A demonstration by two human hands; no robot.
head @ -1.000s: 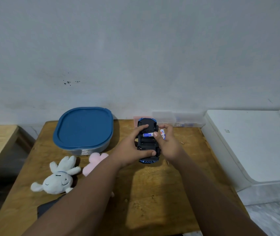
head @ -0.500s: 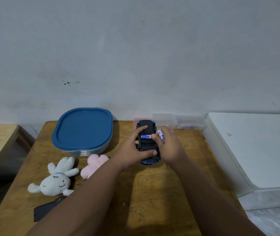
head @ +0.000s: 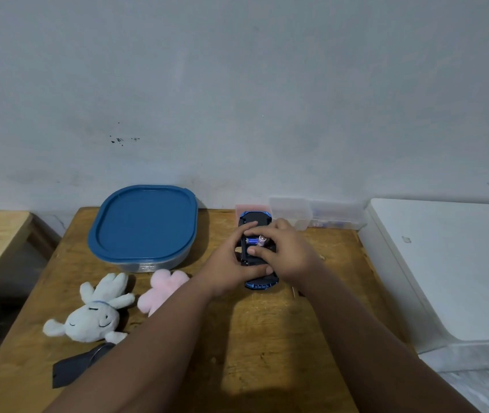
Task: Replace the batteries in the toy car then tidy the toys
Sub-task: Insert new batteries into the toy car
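A blue toy car (head: 255,217) lies upside down on the wooden table (head: 267,338), its black underside facing up. My left hand (head: 227,271) grips the car from its left side, thumb and fingers around the body. My right hand (head: 285,251) reaches over the open compartment and pinches a blue battery (head: 252,241) that lies across it. A white plush rabbit (head: 94,314) and a pink plush toy (head: 164,289) lie on the table to the left.
A container with a blue lid (head: 145,225) stands at the back left. Clear plastic boxes (head: 311,214) sit against the wall behind the car. A white appliance (head: 445,263) borders the table's right edge. A dark flat piece (head: 73,368) lies near the front left.
My right hand has slid left over the car's underside, bringing the battery further into the compartment. My left hand keeps its grip on the car.
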